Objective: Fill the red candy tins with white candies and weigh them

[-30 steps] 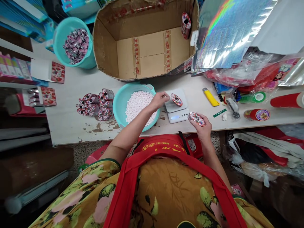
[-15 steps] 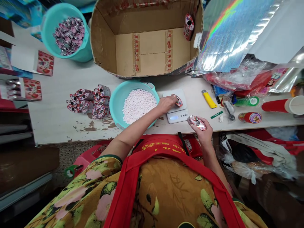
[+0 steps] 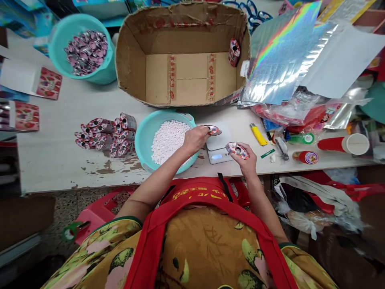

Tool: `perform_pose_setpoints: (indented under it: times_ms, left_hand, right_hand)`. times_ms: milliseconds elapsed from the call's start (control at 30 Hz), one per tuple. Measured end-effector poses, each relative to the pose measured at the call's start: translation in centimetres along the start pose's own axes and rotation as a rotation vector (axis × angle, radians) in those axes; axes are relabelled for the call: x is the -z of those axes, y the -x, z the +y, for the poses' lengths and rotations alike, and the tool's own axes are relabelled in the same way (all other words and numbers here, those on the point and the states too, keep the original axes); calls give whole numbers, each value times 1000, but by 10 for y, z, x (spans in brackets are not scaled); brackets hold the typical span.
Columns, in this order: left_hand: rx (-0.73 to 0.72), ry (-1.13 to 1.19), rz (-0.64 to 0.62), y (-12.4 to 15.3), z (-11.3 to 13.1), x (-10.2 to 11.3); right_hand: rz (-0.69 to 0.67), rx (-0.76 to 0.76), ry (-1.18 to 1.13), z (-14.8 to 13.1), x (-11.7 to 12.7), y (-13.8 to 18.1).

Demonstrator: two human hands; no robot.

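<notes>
My left hand grips a small oval tin with a red and white print, tilted above the left part of a white digital scale. In my right hand is a second oval tin, its top with a round dark hole facing up, at the scale's right edge. Under my left wrist stands a turquoise basin holding many small pale pink and white pieces. Left of the basin, several more such tins lie stacked on their sides.
Behind the basin is an open cardboard box with a tin inside. A turquoise bucket of small caps stands back left. To the right lie a yellow cutter, holographic sheets and a red cup.
My left hand has shifted left and tilted its tin up off the scale's platform. My right hand has brought its tin nearer the scale. The whole view has shifted slightly.
</notes>
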State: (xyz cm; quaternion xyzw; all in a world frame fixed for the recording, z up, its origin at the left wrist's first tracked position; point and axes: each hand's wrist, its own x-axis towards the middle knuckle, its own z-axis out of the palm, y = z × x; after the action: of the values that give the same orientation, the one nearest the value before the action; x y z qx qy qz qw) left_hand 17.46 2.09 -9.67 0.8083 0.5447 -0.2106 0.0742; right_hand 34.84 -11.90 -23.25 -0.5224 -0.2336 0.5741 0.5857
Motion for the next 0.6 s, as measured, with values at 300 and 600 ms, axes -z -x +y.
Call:
perform_pose_setpoints:
  times_ms: [300,600]
  left_hand:
    - [308,85,195,57,-43,49]
    - [223,766,50,78,-7,45]
  right_hand:
    - [-88,43,253,44,-59,-74]
    - [-569,6,174,-46,-70,-14]
